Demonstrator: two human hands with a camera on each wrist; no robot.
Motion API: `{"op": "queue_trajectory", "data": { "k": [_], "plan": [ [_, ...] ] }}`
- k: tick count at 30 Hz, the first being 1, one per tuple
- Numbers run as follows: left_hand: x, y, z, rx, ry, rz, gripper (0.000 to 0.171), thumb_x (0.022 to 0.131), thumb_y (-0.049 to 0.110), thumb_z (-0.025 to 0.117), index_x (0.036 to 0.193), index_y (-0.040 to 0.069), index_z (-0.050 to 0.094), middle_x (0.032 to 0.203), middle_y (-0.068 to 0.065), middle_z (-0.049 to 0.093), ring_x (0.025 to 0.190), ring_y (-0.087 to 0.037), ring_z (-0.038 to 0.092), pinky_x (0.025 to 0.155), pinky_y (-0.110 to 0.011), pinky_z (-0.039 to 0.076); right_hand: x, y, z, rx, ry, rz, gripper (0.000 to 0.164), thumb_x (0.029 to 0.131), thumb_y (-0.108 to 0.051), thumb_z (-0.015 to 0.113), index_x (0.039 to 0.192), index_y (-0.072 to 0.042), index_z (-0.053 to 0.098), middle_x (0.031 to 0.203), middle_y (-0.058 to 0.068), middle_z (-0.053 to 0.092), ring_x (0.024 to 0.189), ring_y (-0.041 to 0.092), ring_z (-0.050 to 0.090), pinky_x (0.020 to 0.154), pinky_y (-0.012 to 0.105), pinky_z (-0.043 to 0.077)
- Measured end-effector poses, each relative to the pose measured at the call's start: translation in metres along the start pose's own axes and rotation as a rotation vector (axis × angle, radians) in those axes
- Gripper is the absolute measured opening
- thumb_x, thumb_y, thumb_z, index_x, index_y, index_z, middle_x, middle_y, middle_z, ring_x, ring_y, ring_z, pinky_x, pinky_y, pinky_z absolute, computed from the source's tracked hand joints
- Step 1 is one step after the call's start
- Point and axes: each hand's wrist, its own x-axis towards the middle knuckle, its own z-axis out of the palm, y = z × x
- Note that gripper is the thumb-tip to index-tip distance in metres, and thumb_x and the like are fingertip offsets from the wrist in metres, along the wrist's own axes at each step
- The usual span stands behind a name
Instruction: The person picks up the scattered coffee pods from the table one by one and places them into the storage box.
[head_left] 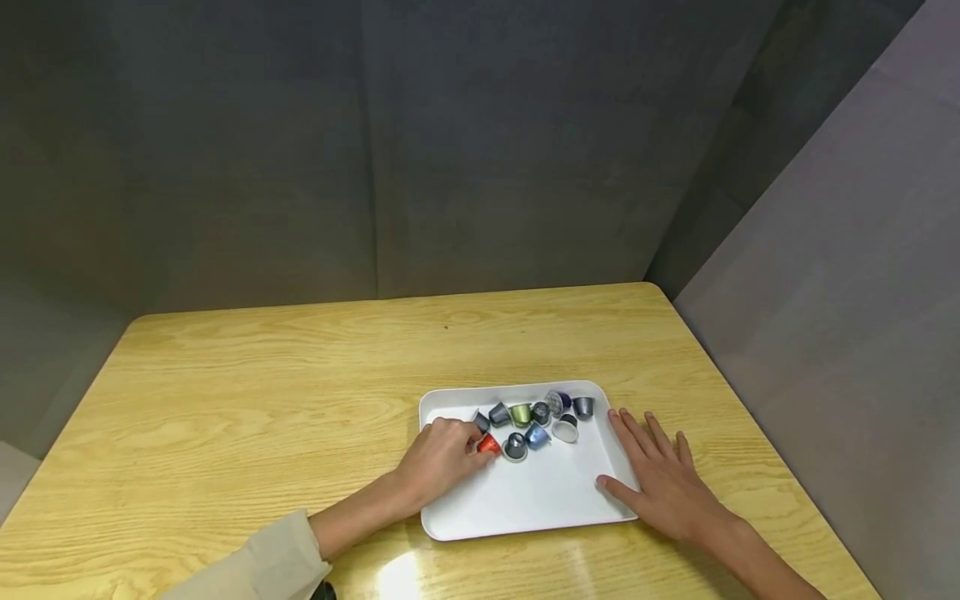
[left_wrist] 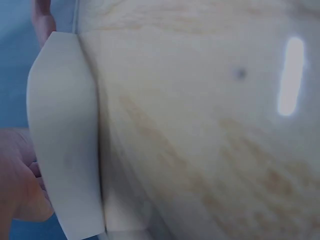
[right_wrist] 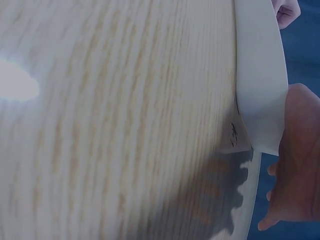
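Note:
A white tray (head_left: 525, 504) lies on the table, with several coffee capsules grouped toward its far side. My left hand (head_left: 442, 454) reaches over the tray's left edge and pinches a red coffee capsule (head_left: 489, 444) between thumb and fingers. Right beside it sit a dark grey capsule (head_left: 515, 447) and a blue capsule (head_left: 537, 435). Behind them are a green capsule (head_left: 521, 414) and a grey capsule (head_left: 583, 407). With fingers spread, my right hand (head_left: 667, 483) rests at the tray's right rim. Both wrist views show mainly the tray's outer wall (left_wrist: 65, 140), hiding the capsules.
The wooden table (head_left: 262, 400) extends to the left and behind the tray. Dark grey partitions (head_left: 510, 150) stand along the back, and a lighter grey one (head_left: 847, 292) borders the right edge.

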Motion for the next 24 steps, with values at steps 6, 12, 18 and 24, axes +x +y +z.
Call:
{"op": "queue_trajectory", "data": {
  "k": [6,12,18,24],
  "plan": [
    [0.002,0.002,-0.015,-0.018,0.015,-0.009,0.016,0.084,0.020,0.082,0.081,0.006,0.076,0.069,0.000,0.065,0.060,-0.006,0.053,0.050,-0.017,0.041,0.000,0.001,-0.003,0.012,-0.001,-0.007,0.089,0.095,-0.056,0.060,0.161,-0.014,0.018,0.160,0.018,0.025,0.143,0.052,0.018,0.100,0.080,0.014],
    [-0.001,0.000,-0.037,0.026,0.035,-0.009,0.025,0.087,0.022,0.080,0.099,0.001,0.075,0.093,-0.010,0.072,0.081,-0.019,0.069,0.064,-0.027,0.055,0.001,0.003,-0.005,0.020,-0.003,-0.023,0.085,0.096,-0.055,0.058,0.160,-0.014,0.019,0.161,0.018,0.024,0.143,0.051,0.018,0.101,0.079,0.014],
    [-0.009,-0.012,-0.053,0.066,0.017,-0.014,0.035,0.089,0.026,0.078,0.113,0.002,0.071,0.113,-0.011,0.071,0.105,-0.026,0.067,0.084,-0.038,0.056,0.001,0.005,-0.015,0.067,-0.040,-0.029,0.075,0.101,-0.054,0.051,0.159,-0.013,0.026,0.161,0.018,0.023,0.145,0.049,0.015,0.105,0.076,0.014],
    [-0.012,-0.032,-0.074,0.164,0.032,0.068,0.047,0.090,0.027,0.077,0.128,0.001,0.064,0.127,-0.014,0.064,0.120,-0.031,0.059,0.096,-0.044,0.051,0.010,0.011,-0.026,0.045,0.032,-0.097,0.067,0.103,-0.046,0.051,0.158,-0.014,0.031,0.161,0.013,0.026,0.148,0.044,0.011,0.105,0.075,0.014]
  ]
}}
